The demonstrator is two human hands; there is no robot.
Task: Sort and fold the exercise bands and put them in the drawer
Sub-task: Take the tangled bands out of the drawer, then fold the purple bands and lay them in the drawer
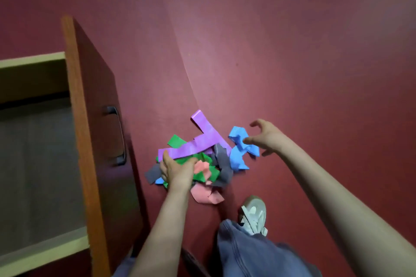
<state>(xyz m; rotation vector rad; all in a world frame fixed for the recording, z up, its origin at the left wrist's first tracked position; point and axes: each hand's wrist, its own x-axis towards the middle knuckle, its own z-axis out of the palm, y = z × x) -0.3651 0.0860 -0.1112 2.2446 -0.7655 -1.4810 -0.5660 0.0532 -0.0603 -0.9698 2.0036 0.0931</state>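
the exercise bands lie in one tangled heap on the floor (292,63), just beside the front of the open drawer (94,108) and a little ahead of the person's shoe (253,211). nothing is folded yet, so from where i stand this is the sorting step, right at its start.

the left hand (177,171) is down in the heap, thumb on the purple band (202,139), fingers curled into the green band (177,140) and gripping a bunch of it. the right hand (266,136) holds nothing; its fingers are spread and loosely hooked, one fingertip at the edge of the blue band (239,148), which sits crumpled on the far side of the heap from the drawer.

to do this well i'd take the blue one first, since it lies mostly clear of the rest. the right hand should close on one end rather than on the crumpled middle and draw it out sideways along the floor, while the left hand pins the heap so the grey band (221,157) and the pink band (203,195) don't drag along. the purple one lies across the top and looks easy next. the green looks buried and knotted with the pink, so tugging it now would probably tighten the tangle. each colour wants its own spot on the floor before any folding starts.
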